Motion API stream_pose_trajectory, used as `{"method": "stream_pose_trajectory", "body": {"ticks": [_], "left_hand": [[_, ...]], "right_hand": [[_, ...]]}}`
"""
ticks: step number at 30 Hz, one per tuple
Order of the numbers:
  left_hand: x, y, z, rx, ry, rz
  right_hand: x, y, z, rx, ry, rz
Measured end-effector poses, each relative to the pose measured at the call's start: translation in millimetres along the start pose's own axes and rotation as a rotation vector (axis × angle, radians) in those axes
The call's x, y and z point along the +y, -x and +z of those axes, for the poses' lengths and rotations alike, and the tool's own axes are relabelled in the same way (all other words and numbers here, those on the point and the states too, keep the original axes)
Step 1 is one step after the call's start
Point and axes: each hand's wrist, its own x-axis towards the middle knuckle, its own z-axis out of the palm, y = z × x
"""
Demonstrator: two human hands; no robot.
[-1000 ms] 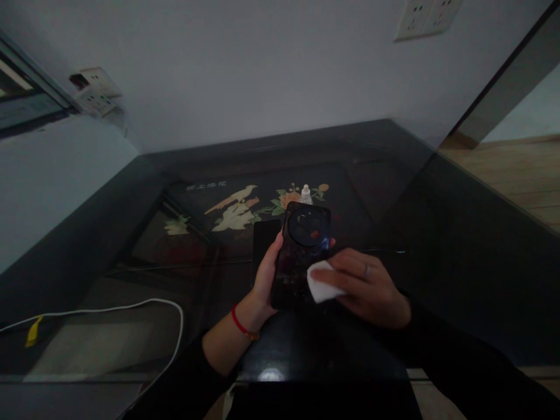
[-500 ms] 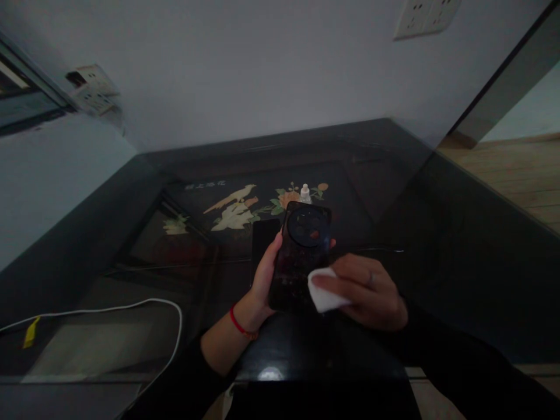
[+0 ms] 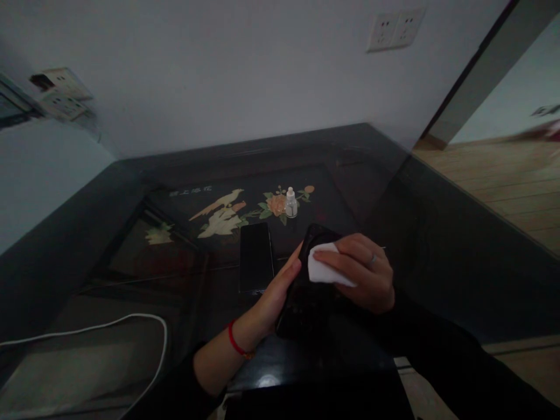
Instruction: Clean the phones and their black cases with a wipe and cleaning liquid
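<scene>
My left hand point(image 3: 277, 291) grips a black smartphone point(image 3: 300, 309) by its left edge, thumb along the side, with the phone's back facing up. My right hand point(image 3: 367, 274) pinches a folded white cloth or pad point(image 3: 326, 265) and presses it on the upper part of the phone's back, over the camera area, which it mostly covers. A second dark smartphone point(image 3: 255, 256) lies flat on the table, left of the held one. Beyond the phones stands a small clear dropper bottle point(image 3: 291, 203) with a white cap.
The glossy black table point(image 3: 350, 192) carries a bird-and-flower picture and reflects the room. A white cable point(image 3: 131, 317) curves over its near left part. Wall sockets point(image 3: 396, 30) are at the upper right, others point(image 3: 65, 96) at the left. Wooden floor point(image 3: 494, 175) shows at the right.
My right hand has moved the white cloth up from the phone's lower right to its camera area. The phone has come nearer and tilted right, uncovering the second phone and the bottle.
</scene>
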Motion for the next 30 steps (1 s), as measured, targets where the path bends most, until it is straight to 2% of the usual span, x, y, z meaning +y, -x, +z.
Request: {"method": "stream_pose_trajectory", "body": {"ticks": [2,4,6,10,12,18,20,23,25,30], "left_hand": [[0,-1,-1,0.026,-0.023,-0.002],[0,-1,-1,0.026,-0.009,-0.021],[0,0,1,0.007,0.015,-0.018],[0,2,3,-0.081,0.077,-0.099],[-1,2,2,-0.117,0.107,-0.136],[-6,-3,-3,0.036,0.062,-0.057],[-5,-3,-1,0.018,0.069,-0.076],[-3,1,4,-0.057,0.106,-0.152],[-2,3,5,-0.076,0.123,-0.190],[-7,-2,-2,0.007,0.086,-0.090]], "right_hand": [[-5,0,2,-0.026,-0.029,-0.109],[-5,0,3,-0.050,-0.043,-0.155],[0,2,3,-0.041,-0.029,-0.104],[13,6,1,0.047,0.031,0.134],[15,5,0,0.054,0.035,0.157],[3,1,3,-0.078,-0.050,-0.115],[6,2,2,-0.066,-0.029,-0.065],[14,4,-1,0.018,0.042,0.110],[15,5,-1,0.036,0.049,0.158],[9,4,2,-0.058,-0.075,-0.084]]}}
